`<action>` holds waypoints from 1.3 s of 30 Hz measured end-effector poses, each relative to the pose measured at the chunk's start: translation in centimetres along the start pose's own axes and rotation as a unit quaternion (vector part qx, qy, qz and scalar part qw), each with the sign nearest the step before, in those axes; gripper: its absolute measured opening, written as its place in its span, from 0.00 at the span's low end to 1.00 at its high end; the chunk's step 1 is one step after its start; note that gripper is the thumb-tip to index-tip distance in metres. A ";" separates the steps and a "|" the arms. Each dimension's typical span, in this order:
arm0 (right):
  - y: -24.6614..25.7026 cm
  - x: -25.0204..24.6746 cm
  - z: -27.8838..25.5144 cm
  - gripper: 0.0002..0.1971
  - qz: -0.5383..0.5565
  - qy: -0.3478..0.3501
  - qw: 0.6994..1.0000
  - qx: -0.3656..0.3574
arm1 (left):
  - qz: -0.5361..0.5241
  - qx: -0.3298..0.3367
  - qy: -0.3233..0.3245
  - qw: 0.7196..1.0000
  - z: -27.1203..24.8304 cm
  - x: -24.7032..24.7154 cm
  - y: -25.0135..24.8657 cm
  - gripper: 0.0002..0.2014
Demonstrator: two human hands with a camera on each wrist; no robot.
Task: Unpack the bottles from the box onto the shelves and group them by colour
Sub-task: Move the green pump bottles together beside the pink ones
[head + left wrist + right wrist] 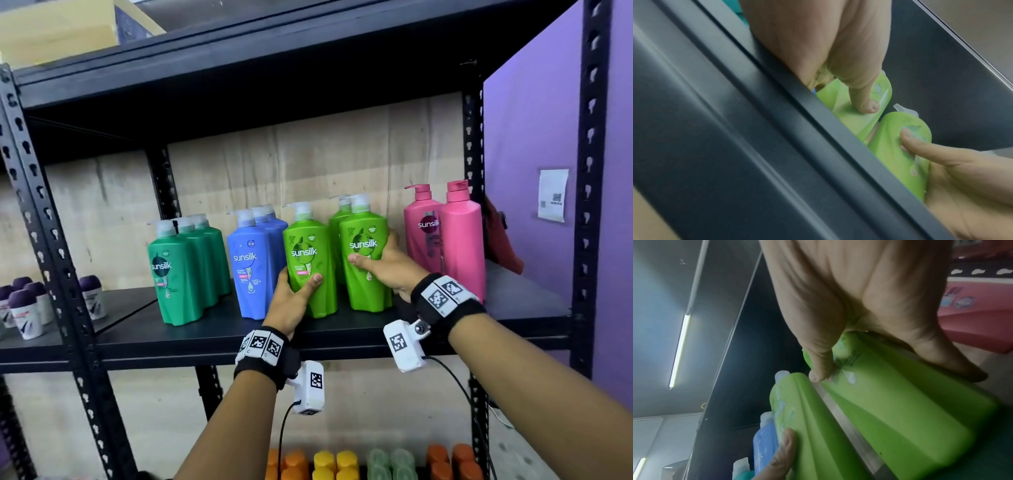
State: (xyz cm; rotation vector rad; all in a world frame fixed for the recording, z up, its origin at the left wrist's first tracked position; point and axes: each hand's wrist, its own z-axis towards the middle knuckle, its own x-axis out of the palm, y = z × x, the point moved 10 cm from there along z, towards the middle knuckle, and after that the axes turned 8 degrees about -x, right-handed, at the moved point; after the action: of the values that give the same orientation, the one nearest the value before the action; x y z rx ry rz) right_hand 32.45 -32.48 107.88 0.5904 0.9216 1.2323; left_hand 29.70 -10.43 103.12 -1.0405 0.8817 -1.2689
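Observation:
Two lime-green pump bottles stand upright on the black shelf (191, 337). My left hand (294, 298) grips the left green bottle (310, 260) low down, thumb across its front. My right hand (387, 265) grips the right green bottle (364, 253) at mid height, thumb on the label, fingers round its right side. A third green bottle (339, 219) stands behind. The left wrist view shows my thumb on the green bottle (855, 116). In the right wrist view my right hand (838, 353) wraps the green bottle (900, 410).
Left of the green ones stand three blue bottles (251, 263) and three dark-green bottles (178, 274). Two pink bottles (459, 236) stand at the right by the post. Small purple-capped bottles (24, 308) sit on the neighbouring shelf. Orange, yellow and pale-green bottles (335, 462) fill the shelf below.

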 end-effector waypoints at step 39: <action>1.0 -3.3 -3.6 0.43 -0.127 -0.004 0.992 0.002 | 0.369 -0.084 0.113 0.919 7.3 7.5 -3.4 0.54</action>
State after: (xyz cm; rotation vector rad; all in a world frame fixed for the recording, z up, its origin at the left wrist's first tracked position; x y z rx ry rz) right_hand 28.64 -35.68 107.68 0.4644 0.9615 0.9979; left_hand 36.39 -17.03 108.93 -0.5864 1.4148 -0.6776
